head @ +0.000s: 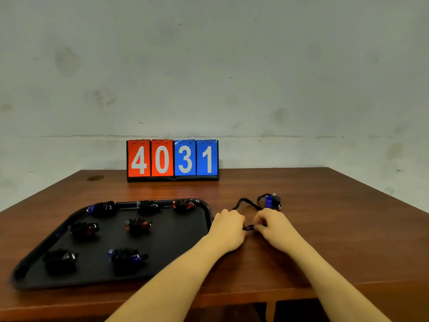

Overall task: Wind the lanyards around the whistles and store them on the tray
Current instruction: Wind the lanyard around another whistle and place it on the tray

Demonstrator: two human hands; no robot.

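Against the wall (209,66), scoreboard (172,160) on table (325,228).

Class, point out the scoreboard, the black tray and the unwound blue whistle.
scoreboard (172,160): head view, number cards.
black tray (208,211): head view, right rim.
blue whistle (269,201): head view, blue body.

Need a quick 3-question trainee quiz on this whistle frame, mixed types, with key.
1. True or false: the blue whistle on the table lies outside the tray.
2. How many wound whistles lie on the tray?
3. What do both hands, left hand and right hand, hold? A) the scoreboard B) the black lanyard C) the tray's rim

Key: 1 true; 2 seven; 3 B
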